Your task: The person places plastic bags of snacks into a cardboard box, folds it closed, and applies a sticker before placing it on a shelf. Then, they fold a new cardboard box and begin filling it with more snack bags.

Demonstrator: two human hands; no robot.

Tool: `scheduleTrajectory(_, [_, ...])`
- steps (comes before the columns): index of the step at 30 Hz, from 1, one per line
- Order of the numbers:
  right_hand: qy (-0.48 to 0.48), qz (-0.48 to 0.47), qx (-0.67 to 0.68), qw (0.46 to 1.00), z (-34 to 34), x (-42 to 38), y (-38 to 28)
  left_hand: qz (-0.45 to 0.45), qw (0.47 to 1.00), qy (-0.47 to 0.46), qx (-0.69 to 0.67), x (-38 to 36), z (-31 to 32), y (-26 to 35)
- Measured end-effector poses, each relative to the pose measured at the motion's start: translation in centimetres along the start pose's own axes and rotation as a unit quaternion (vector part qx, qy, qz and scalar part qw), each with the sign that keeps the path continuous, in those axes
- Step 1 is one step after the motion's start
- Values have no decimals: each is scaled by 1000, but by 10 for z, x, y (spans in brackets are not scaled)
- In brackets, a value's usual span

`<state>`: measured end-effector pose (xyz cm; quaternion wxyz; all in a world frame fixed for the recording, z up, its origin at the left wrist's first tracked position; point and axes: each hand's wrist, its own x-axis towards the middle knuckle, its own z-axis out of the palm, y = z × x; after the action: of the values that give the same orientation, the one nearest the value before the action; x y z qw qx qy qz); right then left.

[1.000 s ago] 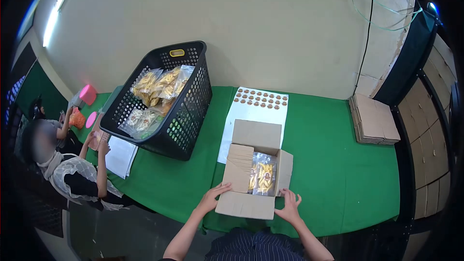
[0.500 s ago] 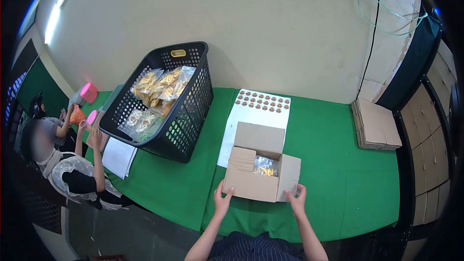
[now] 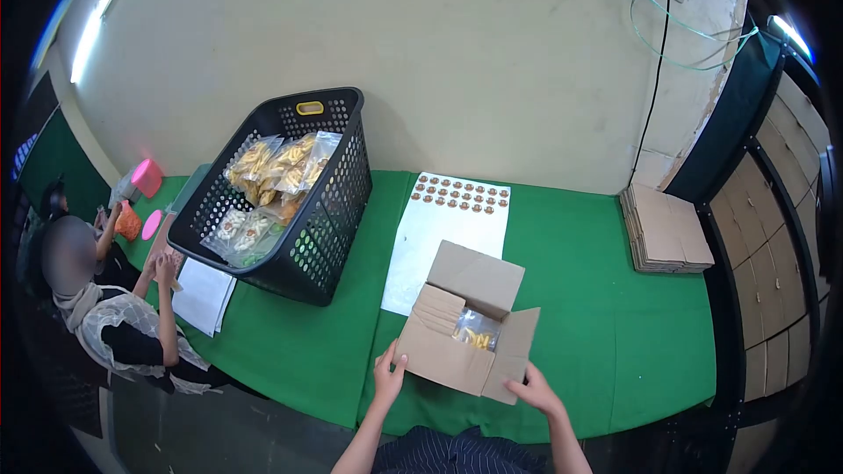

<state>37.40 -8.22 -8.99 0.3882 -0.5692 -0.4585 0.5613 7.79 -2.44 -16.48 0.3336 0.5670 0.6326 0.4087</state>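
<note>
A cardboard box sits turned at an angle near the front of the green table, its far and right flaps standing out. Through the gap in its top shows a clear plastic bag of yellow pieces. My left hand grips the box's near left corner, thumb against the cardboard. At the near right, my right hand holds the right flap with the thumb on top. Just behind the box lies a white sheet with rows of round brown stickers, partly covered by the far flap.
A black perforated basket holding several bags of snacks stands on the left of the green table. Papers lie beside it. Flat cardboard boxes are stacked at the right. Two people sit at the left end, near pink containers.
The box has turned clockwise and its right side has come nearer to me, with both hands still on it. The camera view has shifted slightly.
</note>
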Motion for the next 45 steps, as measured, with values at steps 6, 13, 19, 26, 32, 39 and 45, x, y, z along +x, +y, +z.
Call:
scheduleTrajectory(6, [-25,-124,-243,962,36,32,-1,1,1000,-3,0,0,-2,-3])
scheduleTrajectory(13, [25,-165,-487,857,33,80,4,11,1000,-17,12,3,-4,-5])
scheduleTrajectory(19, [8,-154,-540,827,38,58,3,33,999,-37,17,10,-11,-5])
scheduleTrajectory(26, [-76,-110,-590,796,76,-4,-7,165,962,36,215,20,-15,37])
scheduleTrajectory(32, [-105,-156,-576,796,102,-9,4,232,939,-145,210,15,25,40])
scheduleTrajectory(39, [-169,-149,-408,885,69,21,13,171,929,-192,265,4,29,75])
scheduleTrajectory(45, [-202,-76,-305,928,59,34,6,185,911,-155,335,-4,41,69])
